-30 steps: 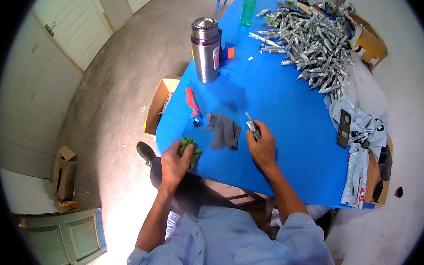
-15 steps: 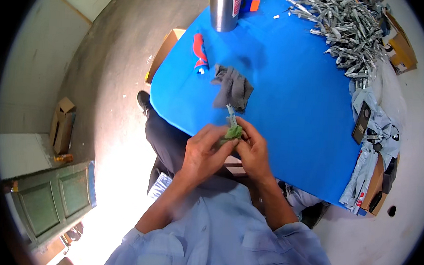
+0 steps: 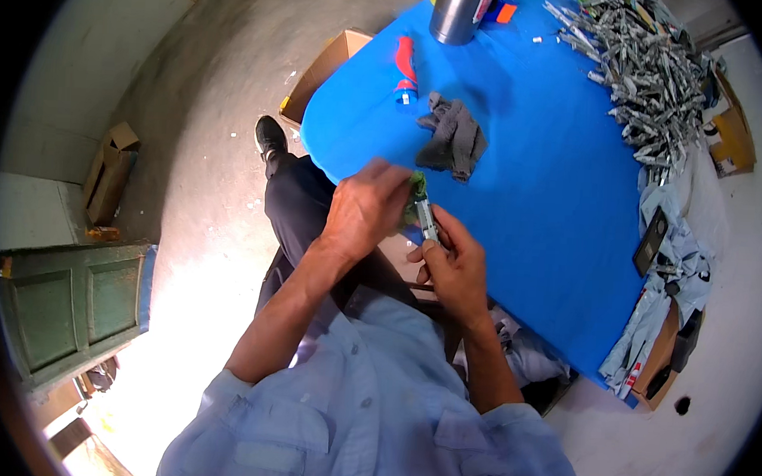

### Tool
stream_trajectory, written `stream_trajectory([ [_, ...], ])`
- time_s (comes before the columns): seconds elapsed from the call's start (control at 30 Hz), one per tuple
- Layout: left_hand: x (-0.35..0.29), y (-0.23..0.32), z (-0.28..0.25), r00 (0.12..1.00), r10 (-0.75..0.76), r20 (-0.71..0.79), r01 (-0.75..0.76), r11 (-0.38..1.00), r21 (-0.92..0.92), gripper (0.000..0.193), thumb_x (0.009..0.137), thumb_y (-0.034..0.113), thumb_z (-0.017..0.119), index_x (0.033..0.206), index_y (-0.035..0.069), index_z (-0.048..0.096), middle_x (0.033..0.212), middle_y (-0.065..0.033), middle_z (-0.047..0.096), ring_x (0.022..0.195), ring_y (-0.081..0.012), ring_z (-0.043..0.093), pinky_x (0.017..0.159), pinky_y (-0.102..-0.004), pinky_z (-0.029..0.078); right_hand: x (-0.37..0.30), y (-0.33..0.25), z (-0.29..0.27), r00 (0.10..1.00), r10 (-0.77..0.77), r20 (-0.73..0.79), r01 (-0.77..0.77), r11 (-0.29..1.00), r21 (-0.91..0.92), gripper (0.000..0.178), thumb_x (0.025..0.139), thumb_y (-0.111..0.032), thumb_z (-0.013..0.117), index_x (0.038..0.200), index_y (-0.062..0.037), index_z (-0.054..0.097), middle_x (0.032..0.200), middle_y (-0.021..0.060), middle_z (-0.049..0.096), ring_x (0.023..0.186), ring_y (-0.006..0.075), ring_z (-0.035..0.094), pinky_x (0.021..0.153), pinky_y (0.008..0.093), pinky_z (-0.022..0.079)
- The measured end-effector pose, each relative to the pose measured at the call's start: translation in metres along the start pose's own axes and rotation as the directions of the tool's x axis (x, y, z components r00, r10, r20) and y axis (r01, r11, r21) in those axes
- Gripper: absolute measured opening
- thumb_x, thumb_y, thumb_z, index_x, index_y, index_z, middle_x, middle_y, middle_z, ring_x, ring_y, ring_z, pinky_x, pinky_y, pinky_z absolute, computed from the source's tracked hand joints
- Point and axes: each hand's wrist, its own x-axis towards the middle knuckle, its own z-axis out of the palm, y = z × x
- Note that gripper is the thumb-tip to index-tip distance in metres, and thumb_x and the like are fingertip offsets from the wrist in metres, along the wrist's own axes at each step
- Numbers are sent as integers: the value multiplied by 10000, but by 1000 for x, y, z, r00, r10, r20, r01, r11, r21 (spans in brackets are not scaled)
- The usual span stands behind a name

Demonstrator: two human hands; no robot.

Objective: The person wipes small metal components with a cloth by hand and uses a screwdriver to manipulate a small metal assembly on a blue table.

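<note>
A small slim silvery metal-looking piece [image 3: 427,223] is pinched by its near end in my right hand [image 3: 457,270]. At its far end is a crumpled green cloth [image 3: 417,185], gripped by the fingers of my left hand [image 3: 365,207], which are slightly blurred. Both hands are raised above my lap, by the near left edge of the blue table [image 3: 547,195]. Just beyond them a crumpled dark grey cloth [image 3: 457,140] lies on the tabletop.
Farther back lie a red and blue tube [image 3: 405,71] and a steel tumbler [image 3: 456,13]. Many similar silvery pieces [image 3: 656,89] are heaped at the far right. A dark phone [image 3: 650,241] rests on grey plastic bags [image 3: 683,224]. Beside the table stands an open cardboard box [image 3: 325,71].
My left hand and the green cloth have moved to the far end of the silvery piece, which my right hand now holds at the near end. The whole view has shifted.
</note>
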Motion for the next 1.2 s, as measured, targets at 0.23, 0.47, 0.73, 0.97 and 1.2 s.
stream_trajectory([
  [0.23,-7,-9,-8,985,-144,-99,124,974,-188,185,933,106,777,1097,26,748,995,-162,727,817,-334,721,721,-404,571,12,-2,-4,971,-237,-30,206,891,-404,494,993,-21,597,1478,62,550,1255,214,709,979,285,740,824,354,592],
  [0.47,-11,-9,-8,966,-248,-72,223,942,-251,219,939,92,789,1126,-10,742,1019,-171,741,837,-264,736,697,-352,569,35,-18,-10,863,-494,104,425,599,-678,461,936,-37,667,1388,33,613,1310,244,650,1136,431,681,967,436,553],
  [0.73,-16,12,-6,995,-85,-47,73,976,-205,233,936,60,781,1157,18,722,1008,-149,716,838,-319,745,671,-380,594,21,-9,-14,857,-505,106,427,579,-694,463,874,-7,731,1331,22,660,1349,229,622,1196,391,654,1015,434,539],
  [0.97,-11,1,0,1000,-11,-26,8,994,-110,207,942,122,774,1119,34,711,994,-143,693,778,-362,703,700,-438,576,19,-11,-27,783,-597,173,439,333,-835,353,891,-68,755,1235,4,712,1264,188,698,1143,373,677,989,469,520],
  [1.2,-8,-12,14,991,-35,-130,15,988,-152,197,937,132,775,1097,31,724,928,-134,685,714,-312,690,639,-405,559,67,-72,-23,625,-751,215,514,189,-837,249,895,-100,750,1137,-43,742,1154,142,759,1053,355,713,929,474,510],
])
